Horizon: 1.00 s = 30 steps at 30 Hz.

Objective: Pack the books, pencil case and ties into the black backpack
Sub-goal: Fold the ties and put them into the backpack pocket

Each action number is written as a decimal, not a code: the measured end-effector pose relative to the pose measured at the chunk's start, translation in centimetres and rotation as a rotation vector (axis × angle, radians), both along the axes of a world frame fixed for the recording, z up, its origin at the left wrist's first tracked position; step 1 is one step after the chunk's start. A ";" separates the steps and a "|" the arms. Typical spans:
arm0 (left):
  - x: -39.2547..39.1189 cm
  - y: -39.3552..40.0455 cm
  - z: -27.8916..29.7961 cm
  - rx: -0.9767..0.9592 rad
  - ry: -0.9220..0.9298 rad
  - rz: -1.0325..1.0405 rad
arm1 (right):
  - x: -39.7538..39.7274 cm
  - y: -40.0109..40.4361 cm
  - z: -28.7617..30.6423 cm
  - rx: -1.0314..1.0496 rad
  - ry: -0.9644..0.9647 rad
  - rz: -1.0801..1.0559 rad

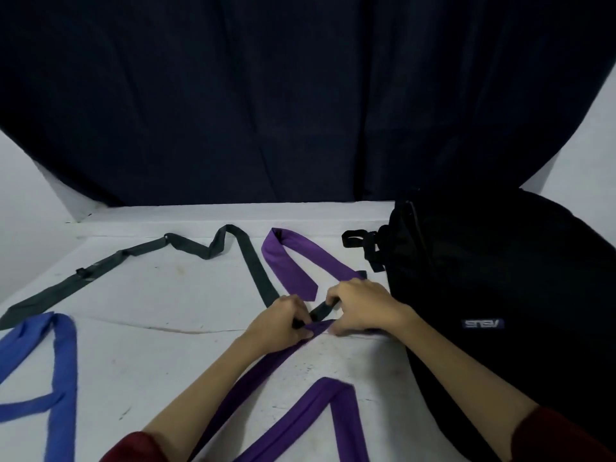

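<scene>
A purple tie (296,261) snakes across the white table from the far middle down to the near edge. My left hand (283,323) and my right hand (361,303) meet over it at the centre, both pinching a dark strip together with the purple tie where the ties cross. A dark grey tie (186,245) stretches from the far left toward my hands. A blue tie (63,361) lies at the near left. The black backpack (500,295) lies on the right, close to my right hand. No books or pencil case are in view.
A dark blue curtain (300,111) hangs behind the table. The backpack's strap and buckle (363,243) stick out toward the purple tie. The table's bare white surface (166,295) shows between the grey and blue ties.
</scene>
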<state>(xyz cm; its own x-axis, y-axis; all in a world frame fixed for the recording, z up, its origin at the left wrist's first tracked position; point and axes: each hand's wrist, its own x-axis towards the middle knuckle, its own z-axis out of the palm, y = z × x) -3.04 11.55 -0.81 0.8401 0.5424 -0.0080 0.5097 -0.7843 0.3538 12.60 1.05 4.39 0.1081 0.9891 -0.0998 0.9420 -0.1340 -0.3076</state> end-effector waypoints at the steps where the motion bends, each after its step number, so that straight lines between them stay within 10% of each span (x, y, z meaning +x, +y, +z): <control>1: -0.3 0.1 0.2 -0.030 -0.073 0.021 | -0.4 0.4 -0.6 -0.017 0.012 0.019; 6: -2.2 1.1 4.1 -0.267 -0.262 0.088 | -1.7 2.3 0.6 0.132 0.104 -0.045; 10: -4.6 1.5 8.0 -0.868 -0.325 0.084 | -3.0 3.8 4.4 0.366 0.134 -0.114; 17: -6.8 4.8 11.4 -1.396 -0.599 0.090 | -5.6 3.3 12.7 0.665 0.629 -0.093; 25: -4.0 5.1 16.9 -1.637 -0.879 0.076 | -9.4 2.0 15.7 0.693 1.189 -0.036; 30: -4.3 6.1 22.4 -1.296 -1.004 0.039 | -9.9 2.7 13.8 0.692 1.285 -0.275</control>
